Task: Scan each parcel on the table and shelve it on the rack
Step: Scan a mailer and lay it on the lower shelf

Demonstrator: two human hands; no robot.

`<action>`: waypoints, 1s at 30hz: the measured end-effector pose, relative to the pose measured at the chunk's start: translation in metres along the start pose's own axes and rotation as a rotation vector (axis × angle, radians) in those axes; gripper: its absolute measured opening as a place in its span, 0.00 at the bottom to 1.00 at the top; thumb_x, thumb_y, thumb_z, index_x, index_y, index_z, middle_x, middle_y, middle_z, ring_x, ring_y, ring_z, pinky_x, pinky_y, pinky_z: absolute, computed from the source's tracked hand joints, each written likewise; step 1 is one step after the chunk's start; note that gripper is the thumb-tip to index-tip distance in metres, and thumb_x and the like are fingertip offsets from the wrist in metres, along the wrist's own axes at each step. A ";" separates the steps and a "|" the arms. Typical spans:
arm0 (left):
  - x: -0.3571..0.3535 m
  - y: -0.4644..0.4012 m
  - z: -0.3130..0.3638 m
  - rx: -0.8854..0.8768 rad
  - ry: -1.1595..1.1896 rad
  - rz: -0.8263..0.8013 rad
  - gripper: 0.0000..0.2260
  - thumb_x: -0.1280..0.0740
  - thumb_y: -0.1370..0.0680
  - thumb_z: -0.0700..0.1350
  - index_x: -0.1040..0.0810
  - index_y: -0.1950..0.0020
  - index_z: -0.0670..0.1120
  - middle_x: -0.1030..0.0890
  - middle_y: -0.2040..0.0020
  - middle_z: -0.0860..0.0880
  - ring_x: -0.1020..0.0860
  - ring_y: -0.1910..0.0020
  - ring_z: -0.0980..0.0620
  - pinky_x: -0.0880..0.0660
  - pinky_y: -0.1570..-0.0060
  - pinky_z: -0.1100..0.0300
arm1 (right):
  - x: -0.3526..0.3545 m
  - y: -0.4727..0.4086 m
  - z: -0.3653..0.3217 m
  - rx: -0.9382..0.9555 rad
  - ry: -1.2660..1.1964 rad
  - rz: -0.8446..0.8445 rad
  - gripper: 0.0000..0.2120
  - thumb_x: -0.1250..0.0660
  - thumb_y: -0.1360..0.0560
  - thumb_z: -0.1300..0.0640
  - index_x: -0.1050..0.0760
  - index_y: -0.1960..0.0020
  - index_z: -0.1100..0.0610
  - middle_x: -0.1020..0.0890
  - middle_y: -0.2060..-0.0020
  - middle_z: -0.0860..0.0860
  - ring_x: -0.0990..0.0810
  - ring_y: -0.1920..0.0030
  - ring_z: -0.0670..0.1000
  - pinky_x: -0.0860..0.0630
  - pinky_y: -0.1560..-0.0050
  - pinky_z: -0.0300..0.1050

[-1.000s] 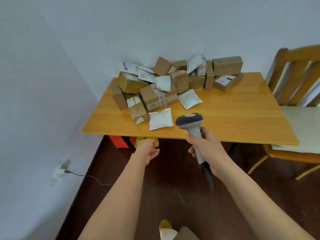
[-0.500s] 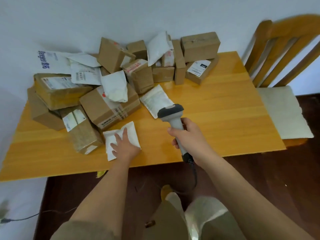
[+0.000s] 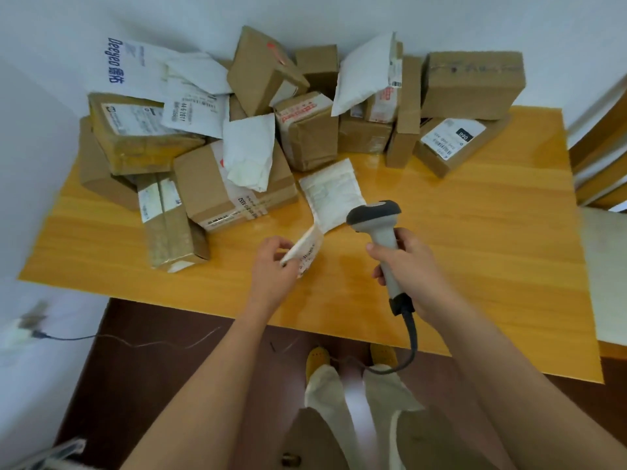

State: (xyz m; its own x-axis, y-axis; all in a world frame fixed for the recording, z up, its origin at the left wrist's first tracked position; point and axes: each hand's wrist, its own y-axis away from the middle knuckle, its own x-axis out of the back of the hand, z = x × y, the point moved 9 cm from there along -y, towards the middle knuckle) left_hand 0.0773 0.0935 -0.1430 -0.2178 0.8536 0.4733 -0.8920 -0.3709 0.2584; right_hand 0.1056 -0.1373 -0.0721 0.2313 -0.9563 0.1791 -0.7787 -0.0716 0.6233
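My left hand [image 3: 274, 262] now pinches the small white mailer [image 3: 305, 254] it was pressing flat — lifted and tilted toward the scanner [image 3: 380, 232] gripped in my right hand [image 3: 407, 266], so scanning can begin.

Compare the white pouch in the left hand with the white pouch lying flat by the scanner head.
The held pouch is lifted and tilted, pinched by the left hand; the flat pouch lies on the table, untouched. The held pouch shows dark and red print on its upturned face; the flat pouch shows only faint marks. The held pouch looks smaller, though tilt may exaggerate that. Both are white soft mailers.
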 end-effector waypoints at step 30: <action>-0.072 0.001 -0.043 0.110 -0.513 -0.200 0.11 0.35 0.19 0.51 0.21 0.39 0.50 0.30 0.30 0.53 0.37 0.26 0.53 0.57 0.25 0.39 | 0.009 -0.024 0.009 0.029 0.204 -0.184 0.12 0.34 0.20 0.55 0.28 0.38 0.54 0.22 0.52 0.56 0.21 0.65 0.49 0.25 0.66 0.40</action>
State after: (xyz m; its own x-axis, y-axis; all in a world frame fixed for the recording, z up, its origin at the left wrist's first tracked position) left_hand 0.0754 0.0477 -0.2136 0.1967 0.6342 0.7477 -0.8435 -0.2793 0.4589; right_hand 0.1214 -0.1472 -0.0928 0.4807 -0.8499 0.2158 -0.7284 -0.2501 0.6379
